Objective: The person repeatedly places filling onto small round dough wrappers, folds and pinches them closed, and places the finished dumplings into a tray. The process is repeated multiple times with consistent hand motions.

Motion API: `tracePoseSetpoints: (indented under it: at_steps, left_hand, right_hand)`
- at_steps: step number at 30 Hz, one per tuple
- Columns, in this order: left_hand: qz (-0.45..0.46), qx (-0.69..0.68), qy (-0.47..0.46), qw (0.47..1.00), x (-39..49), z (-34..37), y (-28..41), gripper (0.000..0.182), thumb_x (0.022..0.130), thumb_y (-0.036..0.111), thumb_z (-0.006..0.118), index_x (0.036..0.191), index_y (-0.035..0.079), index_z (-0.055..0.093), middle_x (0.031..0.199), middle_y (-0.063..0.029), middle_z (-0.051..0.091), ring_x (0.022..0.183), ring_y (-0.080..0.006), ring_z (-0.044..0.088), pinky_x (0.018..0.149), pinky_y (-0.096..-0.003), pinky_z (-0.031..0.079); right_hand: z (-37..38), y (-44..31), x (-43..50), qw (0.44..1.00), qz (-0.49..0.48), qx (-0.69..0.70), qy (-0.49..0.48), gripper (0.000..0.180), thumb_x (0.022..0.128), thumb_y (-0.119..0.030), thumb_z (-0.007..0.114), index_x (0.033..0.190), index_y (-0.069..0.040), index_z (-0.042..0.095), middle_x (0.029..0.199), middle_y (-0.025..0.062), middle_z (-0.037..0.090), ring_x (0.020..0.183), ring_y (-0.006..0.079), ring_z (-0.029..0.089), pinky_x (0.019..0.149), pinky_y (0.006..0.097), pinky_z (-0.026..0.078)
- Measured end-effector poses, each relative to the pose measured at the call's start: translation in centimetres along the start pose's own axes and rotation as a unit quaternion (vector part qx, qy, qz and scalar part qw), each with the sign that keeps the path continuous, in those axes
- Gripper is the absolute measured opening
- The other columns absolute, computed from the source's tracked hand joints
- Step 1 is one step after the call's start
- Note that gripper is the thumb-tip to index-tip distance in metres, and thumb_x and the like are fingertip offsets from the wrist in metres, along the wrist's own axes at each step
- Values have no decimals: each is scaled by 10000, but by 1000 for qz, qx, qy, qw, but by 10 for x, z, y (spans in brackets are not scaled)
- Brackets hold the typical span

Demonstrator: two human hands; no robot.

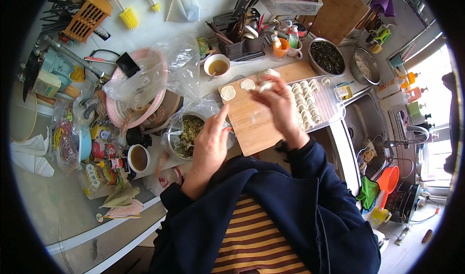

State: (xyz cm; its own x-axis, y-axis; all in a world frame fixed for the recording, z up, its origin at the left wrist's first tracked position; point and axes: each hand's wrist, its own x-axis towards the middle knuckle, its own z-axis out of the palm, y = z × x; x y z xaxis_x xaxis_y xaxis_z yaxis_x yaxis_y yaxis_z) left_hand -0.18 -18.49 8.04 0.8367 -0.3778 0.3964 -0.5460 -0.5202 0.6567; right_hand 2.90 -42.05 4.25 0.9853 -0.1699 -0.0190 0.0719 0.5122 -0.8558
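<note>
My right hand (pixel 278 108) is raised over the wooden board (pixel 250 119), its fingertips pinching a white dough piece (pixel 266 86). Blur hides whether that piece is a folded dumpling. Off the board's left edge, my left hand (pixel 212 139) has its fingers extended and nothing visible in it. Two round dough wrappers (pixel 228 93) lie flat at the board's far left corner. More pale dough (pixel 269 73) sits behind my right fingers. Rows of folded dumplings (pixel 307 101) fill the left part of a clear plastic tray (pixel 331 100) on the right. Beside my left hand, a metal pot holds chopped green filling (pixel 191 130).
A bowl of yellowish liquid (pixel 217 67) with a spoon stands behind the board. Farther right are a metal bowl of dark strips (pixel 327 56) and the sink (pixel 365 118). A pink basket (pixel 109 107), plastic bags and a cup of brown liquid (pixel 139 157) crowd the left.
</note>
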Motion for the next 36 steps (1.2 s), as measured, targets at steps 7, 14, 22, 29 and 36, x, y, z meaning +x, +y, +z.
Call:
tracePoseSetpoints:
  at_steps: [7, 14, 22, 29, 36]
  left_hand:
    - [-161, -59, 14, 985, -38, -5, -25, 435, 945, -29, 634, 1373, 47, 626, 1071, -144, 673, 807, -218, 662, 736, -351, 559]
    - [-218, 20, -11, 976, -55, 5, -18, 347, 939, 35, 683, 1286, 33, 673, 1044, -130, 691, 786, -214, 661, 718, -334, 546]
    - [-229, 16, -7, 973, -51, 17, -1, 291, 935, 56, 698, 1225, 33, 699, 995, -125, 688, 796, -217, 668, 700, -331, 543]
    - [-240, 11, -13, 971, -51, 20, 7, 285, 937, 53, 696, 1221, 33, 700, 981, -124, 680, 803, -212, 665, 700, -323, 539]
    - [-253, 3, -29, 967, -52, 17, 13, 290, 941, 37, 676, 1230, 8, 689, 1008, -129, 679, 824, -204, 666, 736, -321, 543]
  right_hand:
    - [-243, -30, 52, 859, -79, -453, 226, 463, 910, 41, 643, 1342, -99, 551, 965, 68, 696, 889, 169, 696, 781, 341, 564]
    - [-348, -4, 54, 676, -56, -722, 139, 249, 836, -18, 635, 1074, -85, 670, 1030, 211, 693, 1015, 419, 661, 884, 489, 532]
    - [-357, 24, 58, 692, -67, -698, 173, 278, 789, 21, 669, 1045, -83, 635, 1036, 218, 632, 986, 438, 622, 872, 506, 517]
    - [-364, 31, 63, 695, -56, -686, 207, 262, 761, -1, 697, 1000, -45, 598, 993, 206, 631, 967, 430, 615, 859, 493, 514]
    - [-368, 38, 66, 688, -11, -678, 258, 268, 759, -55, 749, 991, -22, 618, 983, 203, 647, 952, 402, 627, 858, 466, 523]
